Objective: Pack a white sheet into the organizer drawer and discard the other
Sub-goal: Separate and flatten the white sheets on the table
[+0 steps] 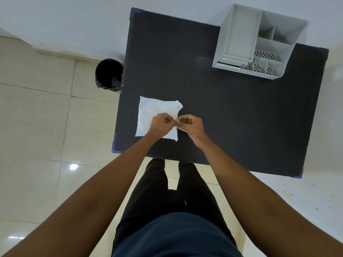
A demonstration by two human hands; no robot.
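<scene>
A white sheet (154,110) lies flat on the black table (232,112) near its front left corner, with its far right corner folded up. My left hand (161,125) and my right hand (191,126) meet at the sheet's right edge, and both pinch it between fingertips. Whether a second sheet lies under the top one, I cannot tell. The grey organizer (258,41) stands at the table's far right, and its drawer (230,64) sits at the front left, slightly out.
A black-lined waste bin (109,75) stands on the tiled floor beside the table's left edge. Blue protectors cap the table corners. My legs stand at the table's front edge. A white wall runs behind the table.
</scene>
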